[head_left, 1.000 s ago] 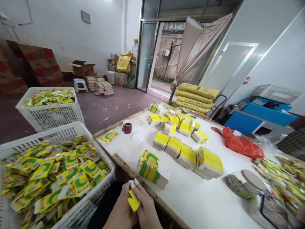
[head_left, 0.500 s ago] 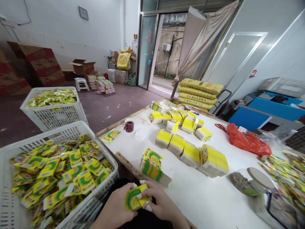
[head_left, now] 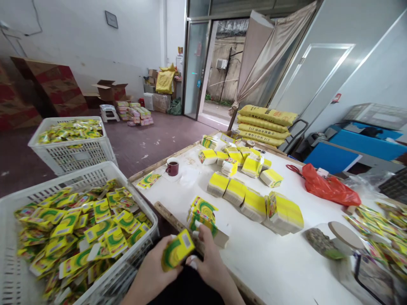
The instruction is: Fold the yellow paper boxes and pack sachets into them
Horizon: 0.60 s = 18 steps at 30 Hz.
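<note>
Held in my left hand is a small yellow-and-green printed carton, tilted, with a white barcode patch at its upper end. My right hand is just to the right of it, thumb and fingers apart, white covers on some fingertips. Its upper fingers overlap the near side of a stack of flat printed cartons at the table edge; whether they touch it I cannot tell. Left of my hands, a white plastic crate is full of loose yellow-green cartons.
Several yellow carton stacks stand across the white table. A dark red mug is near its left edge, a red plastic bag and a lidded jar at right. Another filled crate stands behind the near one.
My right hand has let go of the carton and moved up and right towards the stack. The carton, still in my left hand, has turned to show its barcode patch.
</note>
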Motion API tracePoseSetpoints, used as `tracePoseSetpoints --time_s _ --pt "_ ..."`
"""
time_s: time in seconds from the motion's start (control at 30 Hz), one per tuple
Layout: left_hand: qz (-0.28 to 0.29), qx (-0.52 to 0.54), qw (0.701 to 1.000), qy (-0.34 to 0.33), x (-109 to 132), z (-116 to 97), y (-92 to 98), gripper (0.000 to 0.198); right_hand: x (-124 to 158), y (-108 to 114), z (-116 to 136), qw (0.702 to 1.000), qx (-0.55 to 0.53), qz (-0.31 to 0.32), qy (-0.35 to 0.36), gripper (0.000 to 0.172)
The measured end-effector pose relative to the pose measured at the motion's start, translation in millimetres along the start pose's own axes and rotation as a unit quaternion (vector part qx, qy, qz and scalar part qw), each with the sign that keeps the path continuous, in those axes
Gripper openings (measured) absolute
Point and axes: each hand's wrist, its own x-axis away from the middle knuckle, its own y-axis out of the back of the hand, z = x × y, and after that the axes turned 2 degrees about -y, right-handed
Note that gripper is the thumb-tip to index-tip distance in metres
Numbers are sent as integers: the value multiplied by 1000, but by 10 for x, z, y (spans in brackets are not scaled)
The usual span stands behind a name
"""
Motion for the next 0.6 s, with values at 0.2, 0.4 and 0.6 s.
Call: tracePoseSetpoints --time_s 0.2,0.4,0.6 --pt "-298 -266 904 155 -17 533 557 91 -481 481 -160 943 261 -208 -15 26" --pt "-196 -110 973 57 -19 745 261 74 -569 570 -364 927 333 -160 -65 24" --pt "-99 4 995 31 -110 514 -128 62 -512 469 -213 927 337 -164 -15 24"
